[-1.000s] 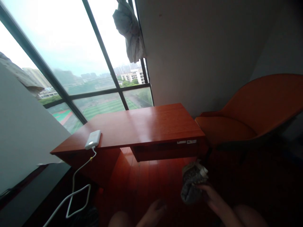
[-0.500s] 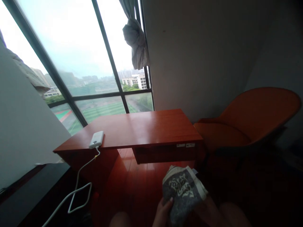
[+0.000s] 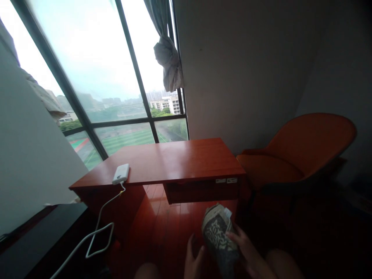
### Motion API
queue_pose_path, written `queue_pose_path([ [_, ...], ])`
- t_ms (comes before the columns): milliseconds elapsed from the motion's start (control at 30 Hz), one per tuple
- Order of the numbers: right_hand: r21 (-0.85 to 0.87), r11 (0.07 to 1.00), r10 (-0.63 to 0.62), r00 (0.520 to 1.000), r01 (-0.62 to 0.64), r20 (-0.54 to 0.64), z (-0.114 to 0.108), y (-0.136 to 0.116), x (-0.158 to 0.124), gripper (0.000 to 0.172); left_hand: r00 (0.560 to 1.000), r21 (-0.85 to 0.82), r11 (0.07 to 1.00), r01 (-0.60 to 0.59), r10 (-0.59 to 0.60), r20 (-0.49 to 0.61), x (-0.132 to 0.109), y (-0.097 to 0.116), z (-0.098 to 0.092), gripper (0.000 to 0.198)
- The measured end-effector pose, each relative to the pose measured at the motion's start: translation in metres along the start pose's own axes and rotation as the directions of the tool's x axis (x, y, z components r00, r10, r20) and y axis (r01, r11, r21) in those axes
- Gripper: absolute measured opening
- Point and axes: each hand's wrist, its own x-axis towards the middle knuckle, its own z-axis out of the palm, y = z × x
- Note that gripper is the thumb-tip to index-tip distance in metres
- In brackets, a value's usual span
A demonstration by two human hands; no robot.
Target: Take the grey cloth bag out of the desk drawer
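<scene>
A grey cloth [image 3: 217, 234] with a pale swirling pattern, a light border and a small white tag is bunched into a rounded bundle near the bottom of the view. My right hand [image 3: 243, 244] grips its right side, thumb lying on the patterned face. Just left of the bundle is my left hand [image 3: 194, 259], thumb and fingers apart, holding nothing. A narrow gap separates it from the cloth. The lower end of the bundle fades into shadow.
Ahead stands a reddish wooden desk [image 3: 180, 159], with a white power bank [image 3: 121, 173] at its left edge. A white cable [image 3: 100, 224] loops down from it. To the right is an orange chair [image 3: 310, 143]; behind, a large window [image 3: 104, 69] with a knotted curtain [image 3: 168, 58].
My left hand has let go of the cloth and opened beside it. The cloth has turned and become narrower, and my right hand now shows on its right side. The view has shifted slightly.
</scene>
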Motion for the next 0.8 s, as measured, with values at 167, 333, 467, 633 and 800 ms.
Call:
queue_pose_path([
  [167,-0.520,0.817,-0.257,0.965,0.249,0.058,0.030,0.013,0.001,0.067,0.934,-0.111,0.990,0.087,-0.043,0.354,-0.013,-0.026,0.017,0.068],
  [333,-0.718,0.638,-0.312,0.946,0.278,0.089,0.037,0.030,-0.007,0.055,0.957,-0.239,0.932,0.273,-0.239,0.162,-0.007,-0.043,0.026,0.045],
  [467,-0.692,0.642,-0.318,0.936,0.331,0.152,0.028,0.032,-0.010,0.041,0.950,-0.279,0.909,0.308,-0.306,0.052,-0.001,-0.043,0.018,0.031],
  [633,-0.667,0.683,-0.366,0.930,0.297,0.039,0.010,0.016,-0.003,0.045,0.935,-0.231,0.906,0.355,-0.339,0.109,-0.004,-0.024,0.000,0.026],
  [800,-0.721,0.615,-0.274,0.944,0.320,0.185,-0.007,-0.008,-0.001,0.044,0.885,-0.239,0.860,0.451,-0.397,0.242,-0.020,0.013,-0.003,0.036],
])
